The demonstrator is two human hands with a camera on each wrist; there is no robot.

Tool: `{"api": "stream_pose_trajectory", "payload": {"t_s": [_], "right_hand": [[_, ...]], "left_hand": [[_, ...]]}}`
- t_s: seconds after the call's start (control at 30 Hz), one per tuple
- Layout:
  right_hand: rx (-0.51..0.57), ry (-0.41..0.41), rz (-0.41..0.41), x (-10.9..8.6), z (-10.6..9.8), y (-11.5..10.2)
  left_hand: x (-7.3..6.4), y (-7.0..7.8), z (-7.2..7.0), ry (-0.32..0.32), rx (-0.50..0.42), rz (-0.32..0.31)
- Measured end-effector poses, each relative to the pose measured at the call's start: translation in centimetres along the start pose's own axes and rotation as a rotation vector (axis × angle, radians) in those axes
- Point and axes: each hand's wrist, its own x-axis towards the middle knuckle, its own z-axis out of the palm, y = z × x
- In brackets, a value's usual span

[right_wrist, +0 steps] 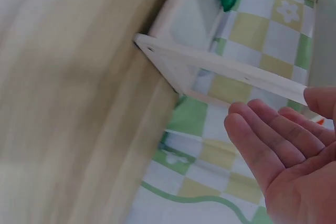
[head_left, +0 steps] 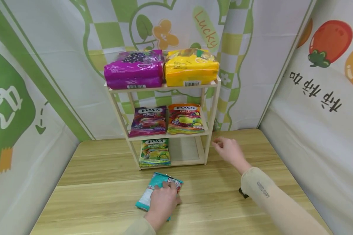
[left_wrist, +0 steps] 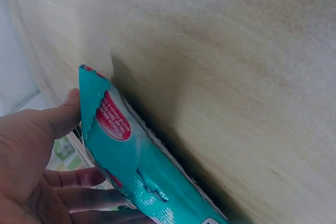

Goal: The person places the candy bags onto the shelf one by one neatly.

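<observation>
My left hand [head_left: 164, 199] grips a teal candy packet [head_left: 147, 195] in front of the shelf. In the left wrist view the thumb lies at one end of this packet [left_wrist: 152, 166] and the fingers along its side, partly hidden by it. My right hand [head_left: 230, 152] hovers beside the shelf's right post, holding nothing. The right wrist view has the same hand [right_wrist: 294, 161] with its fingers loosely extended near the wooden post [right_wrist: 226, 66].
The three-tier wooden shelf [head_left: 207, 137] bears purple [head_left: 133, 71] and yellow bags [head_left: 191, 70] on top, berries [head_left: 150, 120] and fruits packets [head_left: 186, 119] midway, and a green packet [head_left: 155, 152] below left. A black object [head_left: 243, 193] shows beside my right sleeve.
</observation>
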Motion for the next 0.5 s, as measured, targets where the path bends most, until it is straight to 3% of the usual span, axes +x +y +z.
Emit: {"api": "stream_pose_trajectory", "payload": {"t_s": [0.17, 0.33, 0.5], "right_hand": [[-0.004, -0.075, 0.013, -1.2, 1.9, 0.9], [0.023, -0.141, 0.042, -2.4, 3.9, 1.6], [0.044, -0.153, 0.05, -3.4, 5.8, 1.7]], "left_hand": [[-0.2, 0.2, 0.6, 0.098, 0.038, -0.001], [-0.2, 0.5, 0.9, 0.145, 0.057, -0.012], [-0.2, 0.9, 0.6, 0.084, 0.043, -0.03]]}}
